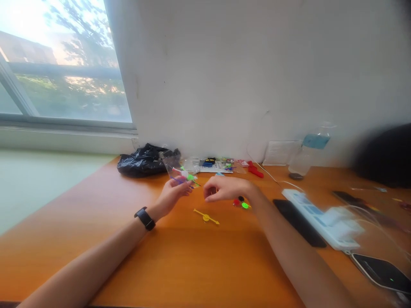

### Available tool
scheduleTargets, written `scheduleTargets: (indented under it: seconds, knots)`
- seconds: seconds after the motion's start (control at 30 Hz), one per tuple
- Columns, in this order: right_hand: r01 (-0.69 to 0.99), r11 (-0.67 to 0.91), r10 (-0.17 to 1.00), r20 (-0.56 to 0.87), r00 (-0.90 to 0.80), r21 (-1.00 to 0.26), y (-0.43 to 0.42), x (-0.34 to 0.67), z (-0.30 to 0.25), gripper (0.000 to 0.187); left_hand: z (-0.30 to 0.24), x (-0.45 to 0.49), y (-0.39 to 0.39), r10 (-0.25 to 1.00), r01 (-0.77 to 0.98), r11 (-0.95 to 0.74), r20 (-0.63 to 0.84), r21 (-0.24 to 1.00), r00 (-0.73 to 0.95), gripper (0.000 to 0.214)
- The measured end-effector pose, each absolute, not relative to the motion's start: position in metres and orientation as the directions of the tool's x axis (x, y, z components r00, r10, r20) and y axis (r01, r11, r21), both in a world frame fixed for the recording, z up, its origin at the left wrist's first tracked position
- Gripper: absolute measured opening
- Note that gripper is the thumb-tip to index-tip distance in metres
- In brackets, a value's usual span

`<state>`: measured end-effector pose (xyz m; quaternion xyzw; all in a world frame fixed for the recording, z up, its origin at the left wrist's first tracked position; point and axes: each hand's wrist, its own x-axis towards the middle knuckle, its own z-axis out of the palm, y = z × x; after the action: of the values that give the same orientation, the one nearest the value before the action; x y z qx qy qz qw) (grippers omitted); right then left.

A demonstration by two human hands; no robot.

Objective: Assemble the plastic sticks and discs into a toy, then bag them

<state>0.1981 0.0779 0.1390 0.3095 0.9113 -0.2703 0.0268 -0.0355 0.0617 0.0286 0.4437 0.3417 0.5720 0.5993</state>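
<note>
Left hand, one: fingers pinched shut on one small clear plastic bag, a thin, crinkled film held just above the table, with several slim bright pieces inside in green, pink and purple; their number could not be counted through the blur. Right hand, one: fingers curled inward just beside the bag and not touching it; whether anything lay pinched between them could not be told. One black wristband, smooth and matte, sat on the left wrist. On the table between the forearms lay one yellow piece, a thin plastic rod with a round hub at its middle. Just under the right wrist lay three small round pieces, one red, one black, one glowing green, close together. The table was one broad slab, orange and glossy. Further back, along the white wall: one black plastic sack, crumpled and shiny; one red piece, stubby plastic; one clear water bottle, blue-labelled, upright. To the right: one flat black slab, one long white power strip with a cord, one dark phone at the near corner.
</note>
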Motion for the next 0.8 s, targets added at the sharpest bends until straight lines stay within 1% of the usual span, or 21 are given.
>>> scheduleTargets:
  seconds: [0.07, 0.13, 0.23, 0.3, 0.43, 0.5, 0.53, 0.6, 0.67, 0.7, 0.77, 0.8]
  knots:
    - [0.599, 0.661, 0.540, -0.267, -0.798, -0.453, 0.081, 0.193, 0.129, 0.023, 0.035, -0.037, 0.061, 0.989, -0.382, -0.070, 0.114, 0.921, 0.094, 0.040]
    - [0.626, 0.660, 0.529, -0.335, -0.780, -0.415, 0.081, 0.185, 0.120, 0.026, 0.039, -0.040, 0.060, 0.988, -0.363, -0.063, 0.111, 0.930, 0.112, 0.039]
    - [0.700, 0.633, 0.562, -0.425, -0.710, -0.332, 0.076, 0.174, 0.109, 0.034, 0.042, -0.043, 0.061, 0.984, -0.396, -0.106, 0.153, 0.912, 0.088, 0.036]
    - [0.737, 0.609, 0.576, -0.475, -0.665, -0.294, 0.073, 0.167, 0.100, 0.036, 0.041, -0.044, 0.062, 0.980, -0.386, -0.138, 0.181, 0.912, 0.078, 0.035]
    - [0.758, 0.593, 0.575, -0.517, -0.635, -0.272, 0.075, 0.161, 0.082, 0.024, 0.036, -0.045, 0.062, 0.963, -0.296, -0.146, 0.204, 0.944, 0.178, 0.037]
    - [0.743, 0.613, 0.564, -0.509, -0.650, -0.269, 0.078, 0.160, 0.079, 0.016, 0.034, -0.045, 0.061, 0.963, -0.284, -0.151, 0.205, 0.947, 0.172, 0.038]
    - [0.718, 0.636, 0.541, -0.500, -0.676, -0.282, 0.079, 0.160, 0.080, 0.013, 0.033, -0.044, 0.060, 0.967, -0.273, -0.143, 0.193, 0.951, 0.168, 0.039]
    - [0.628, 0.691, 0.458, -0.456, -0.763, -0.357, 0.080, 0.163, 0.088, 0.010, 0.030, -0.041, 0.058, 0.971, -0.230, -0.121, 0.164, 0.965, 0.176, 0.040]
    - [0.502, 0.709, 0.358, -0.361, -0.861, -0.496, 0.077, 0.168, 0.104, 0.012, 0.028, -0.038, 0.054, 0.962, -0.177, -0.118, 0.156, 0.977, 0.222, 0.040]
    - [0.438, 0.682, 0.314, -0.307, -0.899, -0.585, 0.074, 0.172, 0.114, 0.012, 0.027, -0.035, 0.052, 0.953, -0.156, -0.121, 0.159, 0.980, 0.259, 0.039]
    - [0.328, 0.555, 0.304, -0.181, -0.935, -0.764, 0.066, 0.181, 0.135, 0.015, 0.026, -0.030, 0.047, 0.929, -0.125, -0.121, 0.157, 0.985, 0.336, 0.037]
    - [0.281, 0.505, 0.342, -0.110, -0.933, -0.816, 0.062, 0.185, 0.145, 0.017, 0.026, -0.028, 0.044, 0.919, -0.115, -0.116, 0.150, 0.987, 0.365, 0.036]
